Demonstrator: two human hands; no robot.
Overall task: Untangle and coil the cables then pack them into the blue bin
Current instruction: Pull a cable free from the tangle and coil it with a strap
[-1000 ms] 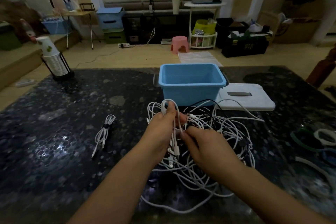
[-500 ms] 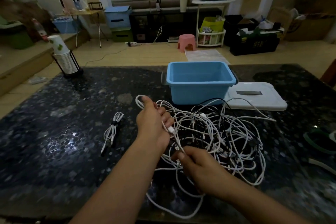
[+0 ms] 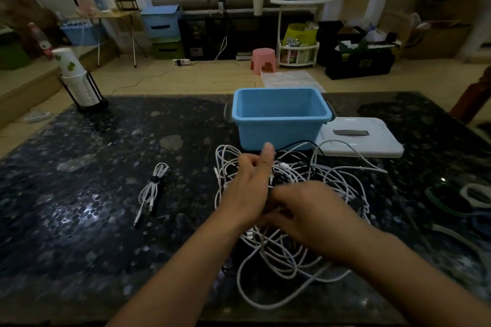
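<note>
1. From our head camera we look down at a dark speckled stone table (image 3: 79, 194). A tangle of white and black cables (image 3: 305, 188) lies in front of us, at twelve o'clock from our chest, just short of the blue bin (image 3: 279, 125).
2. Our left hand (image 3: 247, 188) is over the left part of the tangle with one finger pointing up toward the bin. It looks to be among the strands, but motion blur means we cannot tell whether it is grasping one.
3. Our right hand (image 3: 310, 210) lies over the middle of the tangle, fingers bent downward. It is blurred too, so we cannot tell whether it is clenched on a cable or merely resting.
4. To do this step well, we judge it best to find one plug end, hold the heap down with the other hand, and follow that single cable out loop by loop. Pulling hard would likely tighten the knots.
5. Counts: one blue bin, standing open with nothing visible inside; one white lid (image 3: 358, 138) touching it at three o'clock.
6. One white cable already coiled and tied (image 3: 152, 188) lies at nine o'clock from the tangle, well apart.
7. One stack of paper cups in a black holder (image 3: 77, 79) is at ten o'clock.
8. The number of cables in the tangle cannot be counted.
</note>
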